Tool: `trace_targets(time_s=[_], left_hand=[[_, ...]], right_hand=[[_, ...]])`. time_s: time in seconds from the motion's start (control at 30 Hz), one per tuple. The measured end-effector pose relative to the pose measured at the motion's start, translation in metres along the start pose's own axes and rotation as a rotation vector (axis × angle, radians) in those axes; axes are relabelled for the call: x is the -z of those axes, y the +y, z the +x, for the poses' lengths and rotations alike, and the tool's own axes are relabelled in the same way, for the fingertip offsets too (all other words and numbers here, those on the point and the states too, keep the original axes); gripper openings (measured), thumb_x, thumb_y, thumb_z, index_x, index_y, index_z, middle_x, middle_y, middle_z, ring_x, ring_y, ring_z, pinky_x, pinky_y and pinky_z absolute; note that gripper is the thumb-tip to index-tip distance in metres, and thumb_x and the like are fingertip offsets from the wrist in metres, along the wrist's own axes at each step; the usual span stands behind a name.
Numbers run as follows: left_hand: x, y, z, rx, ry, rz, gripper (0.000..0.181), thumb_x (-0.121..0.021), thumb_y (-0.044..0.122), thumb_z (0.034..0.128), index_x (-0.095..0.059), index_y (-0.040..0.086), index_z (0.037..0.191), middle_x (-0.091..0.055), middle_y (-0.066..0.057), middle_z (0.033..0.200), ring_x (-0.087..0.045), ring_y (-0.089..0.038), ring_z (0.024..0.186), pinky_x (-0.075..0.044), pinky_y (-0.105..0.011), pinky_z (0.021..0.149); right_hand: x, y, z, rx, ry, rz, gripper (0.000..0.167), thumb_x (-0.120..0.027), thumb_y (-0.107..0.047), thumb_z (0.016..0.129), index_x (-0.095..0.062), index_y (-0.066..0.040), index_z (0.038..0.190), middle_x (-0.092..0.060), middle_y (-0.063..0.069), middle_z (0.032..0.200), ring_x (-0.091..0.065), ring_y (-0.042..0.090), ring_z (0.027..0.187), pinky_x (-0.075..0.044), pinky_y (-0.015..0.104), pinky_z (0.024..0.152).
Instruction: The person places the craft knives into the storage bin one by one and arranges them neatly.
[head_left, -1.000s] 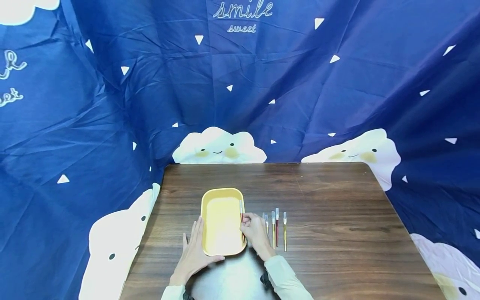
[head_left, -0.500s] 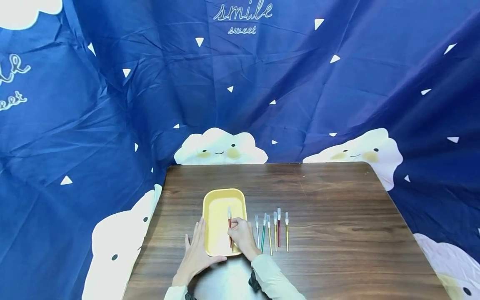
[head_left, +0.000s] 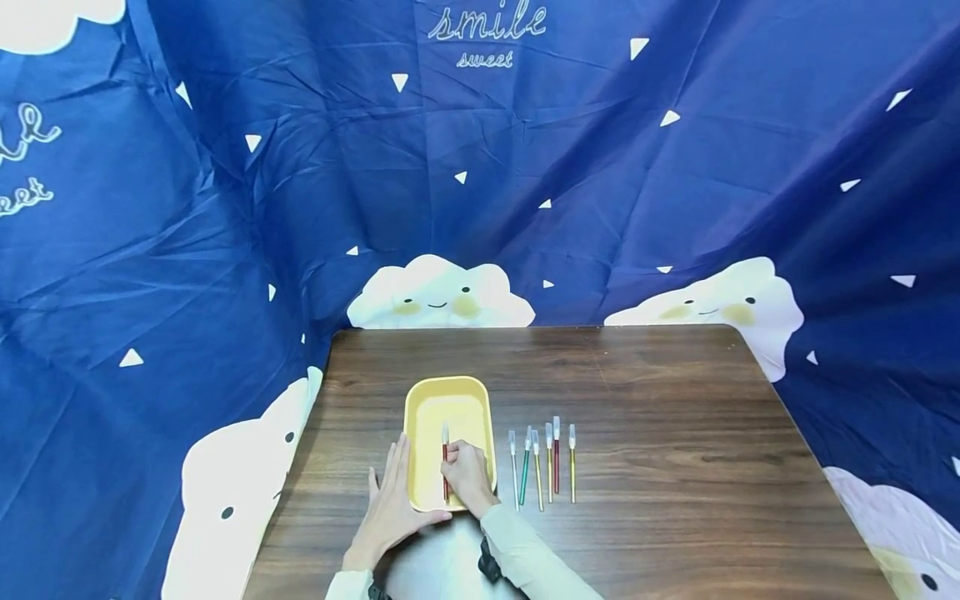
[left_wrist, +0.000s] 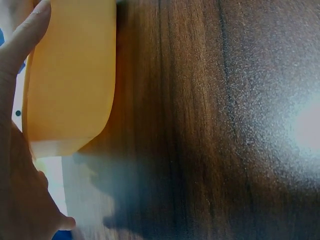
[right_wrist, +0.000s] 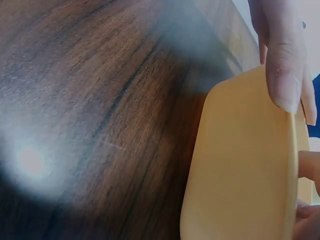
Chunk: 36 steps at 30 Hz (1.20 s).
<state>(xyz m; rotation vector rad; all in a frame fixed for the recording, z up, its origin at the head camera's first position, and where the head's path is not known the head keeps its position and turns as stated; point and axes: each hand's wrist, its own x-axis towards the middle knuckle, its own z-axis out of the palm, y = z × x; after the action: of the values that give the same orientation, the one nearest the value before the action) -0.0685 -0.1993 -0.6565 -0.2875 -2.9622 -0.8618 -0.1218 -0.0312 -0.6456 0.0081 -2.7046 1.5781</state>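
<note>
A shallow yellow tray [head_left: 448,381] stands on the table, in the head view's lower middle. Inside it, near the left side, my right hand [head_left: 469,477] pinches a red craft knife [head_left: 446,482] with a clear cap, held lengthwise with the cap pointing away. Whether the knife touches the tray floor I cannot tell. My left hand [head_left: 386,510] rests against the tray's near left corner, fingers straight along its side and thumb at the near rim. That thumb [right_wrist: 285,82] shows over the rim in the right wrist view. The tray's outer wall [left_wrist: 75,75] fills part of the left wrist view.
Right of the tray, several similar capped knives lie in a loose row, among them a green one [head_left: 525,475], a red one [head_left: 557,467] and a gold one [head_left: 573,475]. The brown wooden table [head_left: 675,433] extends right. A blue cloud-printed curtain [head_left: 480,150] hangs behind.
My right hand has carried the red knife leftward from the tray's right rim to the left part of its inside. The left hand stays at the same corner.
</note>
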Motion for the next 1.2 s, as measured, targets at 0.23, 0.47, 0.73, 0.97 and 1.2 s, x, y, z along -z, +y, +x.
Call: trace_targets(time_s=[0.23,0.47,0.73,0.97,1.2], left_hand=[[0.000,-0.002,0.000,-0.017,0.012,0.009,0.143,-0.084,0.076,0.0685,-0.015,0.000,0.168,-0.015,-0.015,0.176,-0.023,-0.046,0.157,-0.018,-0.086,0.111],[-0.002,-0.003,0.000,-0.010,0.007,0.003,0.145,-0.082,0.079,0.0687,-0.013,0.001,0.168,-0.013,-0.013,0.177,-0.023,-0.045,0.158,-0.017,-0.086,0.111],[-0.002,-0.003,0.001,-0.003,0.006,0.001,0.146,-0.080,0.083,0.0677,-0.013,0.001,0.168,-0.015,-0.014,0.176,-0.022,-0.043,0.158,-0.016,-0.086,0.111],[0.000,-0.001,0.002,0.008,0.007,0.006,0.145,-0.081,0.082,0.0679,-0.014,0.000,0.168,-0.017,-0.017,0.175,-0.023,-0.046,0.157,-0.017,-0.086,0.111],[0.000,0.000,0.002,0.008,0.012,0.021,0.145,-0.082,0.081,0.0673,-0.015,0.001,0.168,-0.017,-0.017,0.176,-0.024,-0.047,0.157,-0.018,-0.085,0.111]], right_hand=[[-0.014,0.000,0.004,-0.051,-0.043,0.052,0.015,-0.073,0.010,0.081,-0.072,0.004,0.095,-0.073,0.005,0.077,-0.065,0.011,0.060,-0.054,0.023,0.049],[-0.018,-0.002,0.004,-0.071,-0.050,0.002,0.013,-0.072,0.011,0.082,-0.072,0.004,0.093,-0.071,0.006,0.077,-0.066,0.014,0.065,-0.055,0.024,0.053],[-0.021,-0.001,0.006,-0.070,-0.040,-0.046,0.013,-0.076,0.008,0.082,-0.073,0.000,0.092,-0.071,0.002,0.077,-0.067,0.014,0.069,-0.058,0.028,0.063],[-0.029,0.004,0.007,-0.035,-0.003,-0.088,0.015,-0.077,0.008,0.078,-0.072,-0.001,0.090,-0.069,0.002,0.074,-0.067,0.018,0.070,-0.057,0.033,0.067],[-0.034,0.005,0.006,0.002,0.048,-0.148,0.018,-0.085,0.003,0.075,-0.070,-0.003,0.083,-0.067,0.002,0.070,-0.066,0.024,0.066,-0.056,0.038,0.063]])
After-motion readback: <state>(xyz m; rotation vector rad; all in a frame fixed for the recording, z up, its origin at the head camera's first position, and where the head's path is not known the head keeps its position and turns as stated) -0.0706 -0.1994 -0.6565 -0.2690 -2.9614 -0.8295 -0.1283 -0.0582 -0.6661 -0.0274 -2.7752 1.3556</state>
